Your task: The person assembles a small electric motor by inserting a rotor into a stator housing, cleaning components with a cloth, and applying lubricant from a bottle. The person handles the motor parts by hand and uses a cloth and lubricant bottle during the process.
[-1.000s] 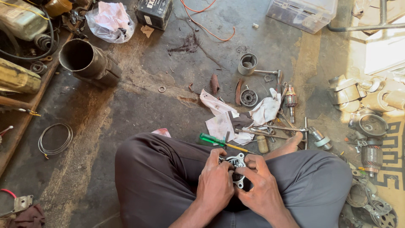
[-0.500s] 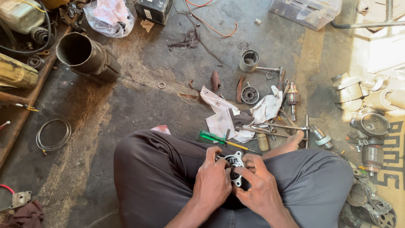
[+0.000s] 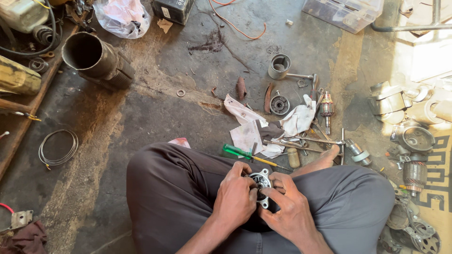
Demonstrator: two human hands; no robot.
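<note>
I sit cross-legged on a stained concrete floor in grey trousers. Both hands hold a small round metal motor end plate (image 3: pixel 260 184) over my lap. My left hand (image 3: pixel 235 200) grips its left side, fingers curled over the rim. My right hand (image 3: pixel 287 211) holds the right and lower side, thumb near the centre hole. A green-handled screwdriver (image 3: pixel 245 153) lies on the floor just beyond my knees, next to white rags (image 3: pixel 263 127) and several loose metal tools.
A motor armature (image 3: pixel 326 109), a metal cup (image 3: pixel 279 66) and a bearing plate (image 3: pixel 279 105) lie ahead. A dark pipe section (image 3: pixel 94 59) sits far left, a wire coil (image 3: pixel 59 146) at left, motor housings (image 3: pixel 414 141) at right, a clear plastic box (image 3: pixel 343 11) top right.
The hands stay on the metal part in my lap, with only small finger shifts. The view has drifted slightly.
</note>
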